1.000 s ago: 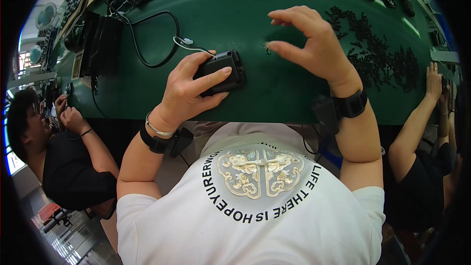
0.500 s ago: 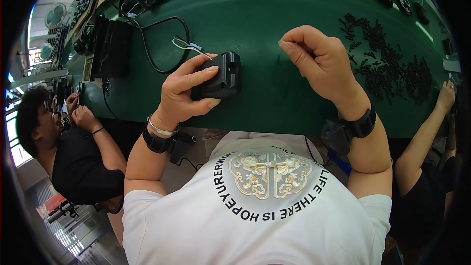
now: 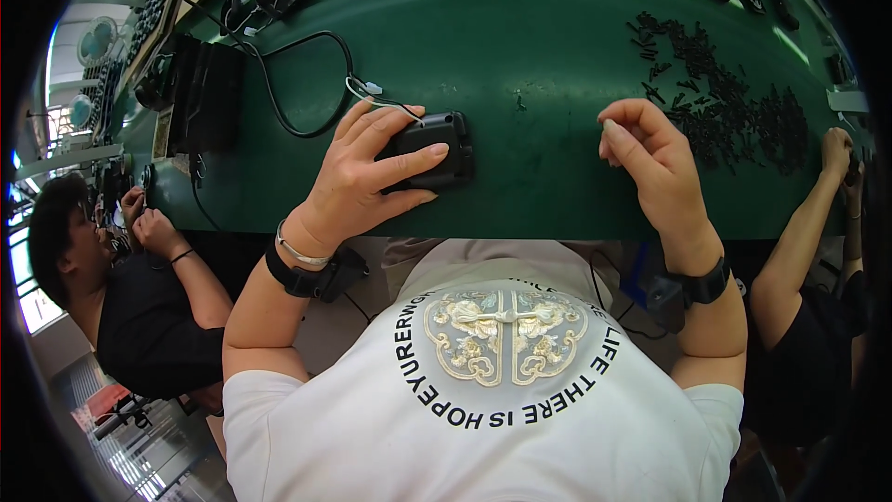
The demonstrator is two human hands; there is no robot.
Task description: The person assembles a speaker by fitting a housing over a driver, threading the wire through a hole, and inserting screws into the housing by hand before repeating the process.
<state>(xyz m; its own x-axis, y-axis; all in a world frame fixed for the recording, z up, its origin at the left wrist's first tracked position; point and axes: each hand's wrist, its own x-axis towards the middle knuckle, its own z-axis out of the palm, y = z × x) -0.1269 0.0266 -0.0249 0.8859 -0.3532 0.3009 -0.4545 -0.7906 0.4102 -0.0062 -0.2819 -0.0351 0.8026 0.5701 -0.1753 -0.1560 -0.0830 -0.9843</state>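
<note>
Gripping a black box, wire side facing forward, the left hand hides its long way. Rightward, the right hand curls; can't tell if empty.

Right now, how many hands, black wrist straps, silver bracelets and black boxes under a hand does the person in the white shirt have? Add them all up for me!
Hands: 2, the left hand and the right hand
Black wrist straps: 2, one on each arm
Silver bracelet: 1
Black box under the left hand: 1
Total: 6
</note>
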